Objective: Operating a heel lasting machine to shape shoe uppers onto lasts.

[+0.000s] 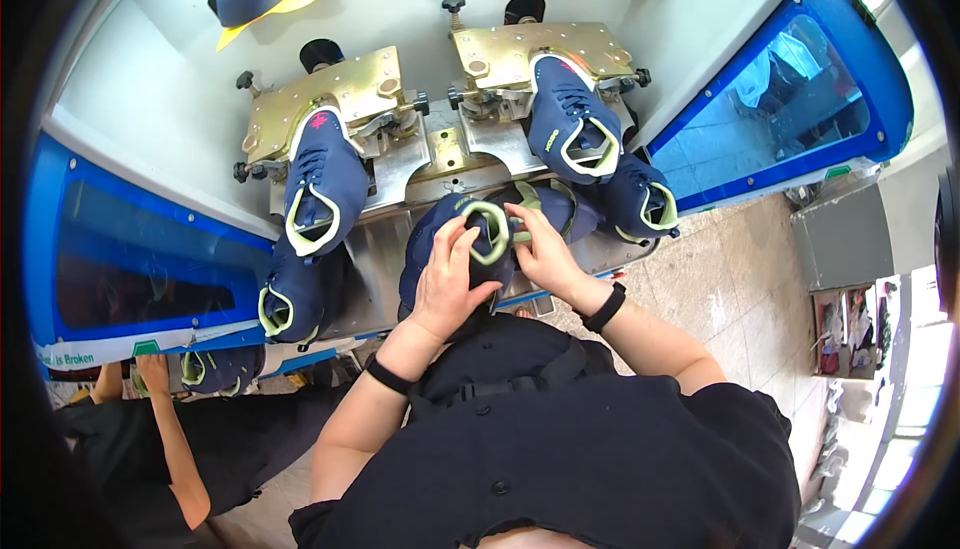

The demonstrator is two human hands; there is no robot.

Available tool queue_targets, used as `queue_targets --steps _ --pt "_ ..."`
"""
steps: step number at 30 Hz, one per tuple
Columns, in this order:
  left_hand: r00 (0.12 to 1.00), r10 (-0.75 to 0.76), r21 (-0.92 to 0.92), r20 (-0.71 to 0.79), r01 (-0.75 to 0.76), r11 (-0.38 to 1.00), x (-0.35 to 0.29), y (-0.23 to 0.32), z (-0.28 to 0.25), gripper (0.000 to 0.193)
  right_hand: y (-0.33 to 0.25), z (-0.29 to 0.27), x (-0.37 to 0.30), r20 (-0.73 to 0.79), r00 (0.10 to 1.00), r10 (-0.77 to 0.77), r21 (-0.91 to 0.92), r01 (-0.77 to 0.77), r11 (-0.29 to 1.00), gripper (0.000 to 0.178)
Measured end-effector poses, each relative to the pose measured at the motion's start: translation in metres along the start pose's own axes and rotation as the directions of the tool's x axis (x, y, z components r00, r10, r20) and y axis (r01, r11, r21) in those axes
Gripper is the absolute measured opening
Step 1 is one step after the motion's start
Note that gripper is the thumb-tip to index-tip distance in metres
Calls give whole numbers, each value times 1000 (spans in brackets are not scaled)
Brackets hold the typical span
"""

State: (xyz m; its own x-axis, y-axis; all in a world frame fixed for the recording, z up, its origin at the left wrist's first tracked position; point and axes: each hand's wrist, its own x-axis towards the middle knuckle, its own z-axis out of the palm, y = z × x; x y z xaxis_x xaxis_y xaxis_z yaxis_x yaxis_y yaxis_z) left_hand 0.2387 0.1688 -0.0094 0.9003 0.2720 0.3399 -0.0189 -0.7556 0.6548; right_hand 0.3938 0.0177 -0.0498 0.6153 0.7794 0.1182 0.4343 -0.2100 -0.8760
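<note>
A navy shoe upper [438, 227] with a pale green collar lining stands in front of me at the machine's front edge, its opening facing up. My left hand [446, 279] grips the left side of the collar, fingers bent over the rim. On the right side, my right hand [545, 252] pinches the collar edge between thumb and fingers. Just behind my right fingers lies another navy shoe upper [582, 211], partly hidden. Two more uppers sit toe-first under brass-coloured clamp plates: a left shoe upper [335, 184] and a right shoe upper [562, 129].
The left clamp plate [350, 94] and right clamp plate [500, 49] carry black knobs. Additional navy uppers lie near the left edge [300, 294] and right edge [630, 189]. Blue-framed window panels [240, 259] flank the machine. A co-worker's arm [178, 444] is at lower left.
</note>
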Motion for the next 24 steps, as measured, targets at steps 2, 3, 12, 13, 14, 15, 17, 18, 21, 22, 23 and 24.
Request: queue_targets --steps 2,3,12,13,14,15,17,18,21,22,23,24 --pt "998 50 259 -31 -41 965 -1 -12 10 102 1 -2 -2 -39 999 -10 46 12 999 63" --pt "999 9 387 -39 7 922 -7 -17 15 105 2 -4 -4 -58 998 -31 79 35 996 62" --pt "995 97 225 -9 -93 970 -7 -60 17 83 -3 -8 -55 338 940 -49 -406 193 893 35" --pt "968 221 243 -121 -187 952 3 -57 13 77 -4 -3 -55 309 937 166 -470 -2 883 47" --pt "969 188 255 -160 -143 956 8 -49 4 71 -5 2 -53 257 897 359 -525 -182 832 60" --pt "964 183 248 -192 -132 960 11 -41 -8 71 -7 6 -50 252 875 414 -538 -228 811 68" --pt "965 105 219 -240 -51 974 10 -16 -33 72 -10 16 -43 224 834 504 -579 -302 757 83" --pt "957 93 223 -274 -30 974 8 -3 -45 70 -12 21 -38 239 796 556 -564 -353 746 90" --pt "934 41 177 -354 24 984 7 25 -80 57 -16 36 -30 395 683 614 -488 -411 770 92" --pt "936 17 173 -352 47 984 8 30 -90 56 -16 41 -29 416 679 605 -459 -418 784 90" --pt "936 -18 139 -352 72 988 9 32 -98 56 -14 46 -28 420 657 626 -392 -491 778 88" --pt "946 -35 122 -321 78 989 10 32 -107 54 -10 51 -26 443 614 653 -324 -569 755 87"
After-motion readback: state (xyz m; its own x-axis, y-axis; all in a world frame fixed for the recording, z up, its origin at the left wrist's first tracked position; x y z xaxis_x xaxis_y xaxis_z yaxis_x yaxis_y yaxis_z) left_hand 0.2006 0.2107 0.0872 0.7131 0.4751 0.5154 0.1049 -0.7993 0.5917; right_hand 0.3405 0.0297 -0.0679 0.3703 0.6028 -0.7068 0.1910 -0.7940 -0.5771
